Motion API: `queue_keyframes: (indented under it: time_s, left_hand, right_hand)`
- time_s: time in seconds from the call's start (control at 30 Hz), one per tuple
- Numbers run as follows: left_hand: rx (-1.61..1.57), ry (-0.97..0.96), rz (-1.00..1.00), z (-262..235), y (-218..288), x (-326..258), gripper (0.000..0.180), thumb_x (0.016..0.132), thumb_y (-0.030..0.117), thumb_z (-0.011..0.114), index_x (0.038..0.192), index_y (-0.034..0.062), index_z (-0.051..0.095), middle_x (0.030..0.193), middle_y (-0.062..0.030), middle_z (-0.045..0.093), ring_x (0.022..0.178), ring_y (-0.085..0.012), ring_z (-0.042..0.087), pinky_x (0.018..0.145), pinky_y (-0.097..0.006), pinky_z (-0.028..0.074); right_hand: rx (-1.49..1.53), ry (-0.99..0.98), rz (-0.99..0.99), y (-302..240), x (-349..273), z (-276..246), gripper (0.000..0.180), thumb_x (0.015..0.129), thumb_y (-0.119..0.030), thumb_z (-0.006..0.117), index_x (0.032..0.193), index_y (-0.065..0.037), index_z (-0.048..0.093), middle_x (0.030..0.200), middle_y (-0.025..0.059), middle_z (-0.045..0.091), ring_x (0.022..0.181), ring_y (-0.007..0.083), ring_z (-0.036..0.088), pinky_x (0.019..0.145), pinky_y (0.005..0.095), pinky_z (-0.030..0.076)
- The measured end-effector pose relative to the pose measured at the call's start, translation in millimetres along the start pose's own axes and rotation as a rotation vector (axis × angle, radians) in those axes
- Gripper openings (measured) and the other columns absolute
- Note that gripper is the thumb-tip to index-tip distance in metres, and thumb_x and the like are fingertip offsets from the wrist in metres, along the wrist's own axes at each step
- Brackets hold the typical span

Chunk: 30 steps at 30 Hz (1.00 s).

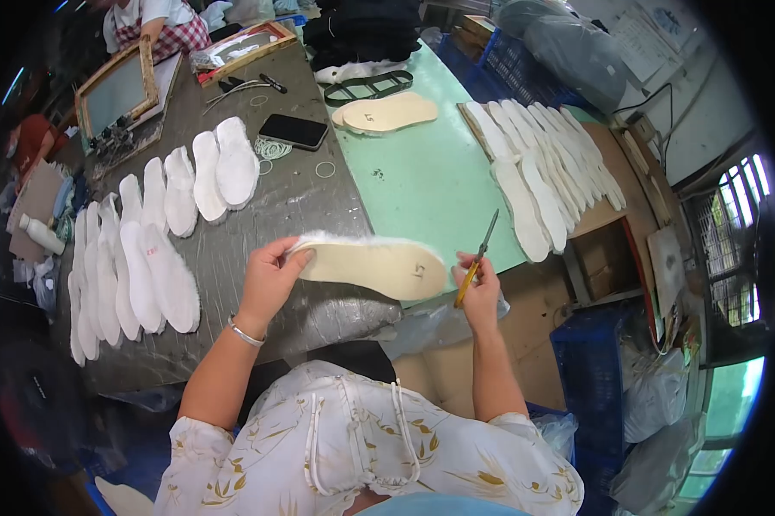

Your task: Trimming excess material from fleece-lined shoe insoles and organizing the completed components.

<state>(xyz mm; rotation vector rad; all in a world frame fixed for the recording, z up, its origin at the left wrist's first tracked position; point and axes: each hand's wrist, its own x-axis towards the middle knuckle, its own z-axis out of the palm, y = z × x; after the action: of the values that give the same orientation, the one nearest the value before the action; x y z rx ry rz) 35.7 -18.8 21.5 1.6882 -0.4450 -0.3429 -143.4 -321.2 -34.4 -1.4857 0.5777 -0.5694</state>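
My left hand (271,271) pinches one end of a cream insole (366,268) with white fluff along its far edge. The insole is held above the near edge of the table, its flat, marked side toward me. In my right hand (480,282) is a pair of scissors (482,254) with a yellow handle, blades pointing up and away. The right hand is close to the insole's right end; whether its fingers touch it I cannot tell.
White fluffy insoles (134,267) lie in overlapping rows at left, more insoles (542,168) on a board at right. Cream insoles (392,112) rest on the green surface (422,185). A phone (293,131) lies mid-table. Blue crates (589,378) stand at right; another person (159,21) is far left.
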Motion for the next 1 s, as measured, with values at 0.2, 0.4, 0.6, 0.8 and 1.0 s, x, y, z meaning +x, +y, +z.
queue_keyframes:
  time_s: [0.2,0.4,0.6,0.8,1.0]
  left_hand:
    - [0.194,0.208,0.603,41,23,12,0.024,0.079,-0.003,0.072,0.102,0.0016,0.070,0.098,-0.0085,0.069,0.086,-0.0188,0.067,0.076,-0.026,0.053]
    - [0.700,-0.100,1.106,77,-4,3,0.028,0.073,0.008,0.067,0.100,0.0120,0.071,0.105,-0.0038,0.067,0.097,-0.0251,0.067,0.080,-0.034,0.057]
    - [0.588,-0.257,0.648,73,-20,-8,0.050,0.079,0.022,0.075,0.123,0.0068,0.057,0.137,-0.0144,0.050,0.125,-0.0343,0.050,0.103,-0.044,0.043]
    - [0.607,-0.072,0.453,23,-42,-23,0.040,0.081,0.012,0.072,0.118,0.0038,0.060,0.132,-0.0171,0.053,0.117,-0.0377,0.055,0.098,-0.044,0.046]
    - [0.596,0.014,0.350,-3,-57,-34,0.038,0.080,0.010,0.072,0.116,0.0047,0.060,0.131,-0.0178,0.054,0.115,-0.0380,0.056,0.096,-0.042,0.047]
  right_hand:
    - [0.122,-0.109,0.230,-34,12,28,0.019,0.091,-0.018,0.069,0.094,-0.006,0.053,0.100,0.0117,0.068,0.071,0.0122,0.064,0.056,0.0239,0.050]
    - [0.309,-0.162,0.299,-37,25,86,0.020,0.089,-0.013,0.070,0.097,-0.006,0.052,0.084,0.0043,0.062,0.064,0.0098,0.057,0.053,0.0243,0.046]
    - [0.015,-0.109,0.077,12,79,71,0.018,0.086,-0.003,0.067,0.100,-0.004,0.056,0.077,0.0020,0.059,0.065,0.0109,0.056,0.058,0.0259,0.046]
    - [-0.864,0.149,-0.757,-39,203,86,0.022,0.077,0.000,0.067,0.097,-0.009,0.063,0.087,0.0089,0.066,0.083,0.0267,0.063,0.069,0.0366,0.051]
    - [-1.120,-0.092,-1.004,0,314,69,0.029,0.077,0.004,0.063,0.100,-0.012,0.062,0.102,0.0048,0.068,0.095,0.0270,0.064,0.076,0.0393,0.053]
